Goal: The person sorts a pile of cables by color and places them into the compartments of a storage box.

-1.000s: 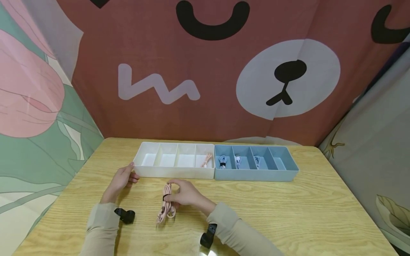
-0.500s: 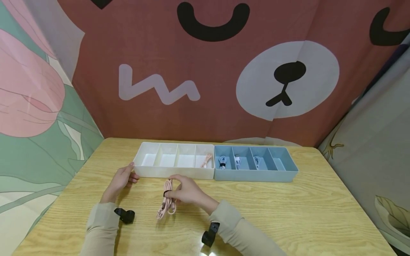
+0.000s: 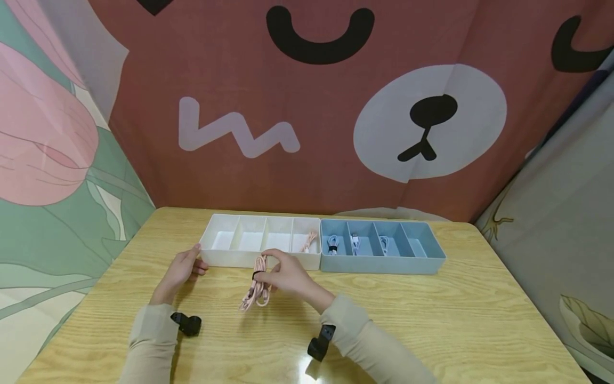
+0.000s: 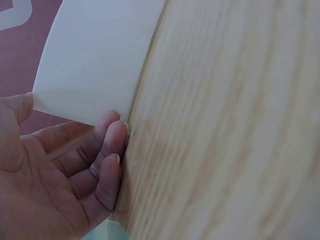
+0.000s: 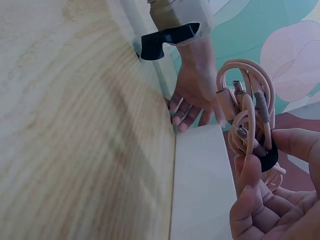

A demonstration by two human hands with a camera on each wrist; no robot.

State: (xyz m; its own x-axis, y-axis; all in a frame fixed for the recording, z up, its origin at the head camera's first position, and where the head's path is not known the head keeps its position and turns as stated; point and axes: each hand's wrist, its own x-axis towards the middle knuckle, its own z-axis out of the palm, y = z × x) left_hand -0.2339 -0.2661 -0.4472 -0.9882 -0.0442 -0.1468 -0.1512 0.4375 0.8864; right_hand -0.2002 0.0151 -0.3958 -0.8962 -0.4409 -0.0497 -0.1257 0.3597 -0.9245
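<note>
My right hand (image 3: 290, 277) pinches a bundled pink charging cable (image 3: 260, 282) by its black tie, in front of the white divided box (image 3: 261, 260). In the right wrist view, the cable (image 5: 245, 95) hangs in loops with metal connectors showing; thumb and fingers close on it at the tie. My left hand (image 3: 181, 269) touches the left end of the white box. Seen from the left wrist, the thumb of that hand (image 4: 55, 185) meets the box's edge, while relaxed fingers rest by its lower corner on the table. A smaller pink cable (image 3: 310, 241) lies in the box's rightmost compartment.
A blue divided box (image 3: 384, 265) adjoins the white one on its right. Three of its compartments hold bluish cables, one with a black tie (image 3: 333, 245). Both boxes stand near the back of the wooden table (image 3: 431, 330), before a printed curtain (image 3: 326, 186).
My right hand has lifted the pink charging cable away from me and slightly right, toward the white box. My left hand has stayed at the box's end.
</note>
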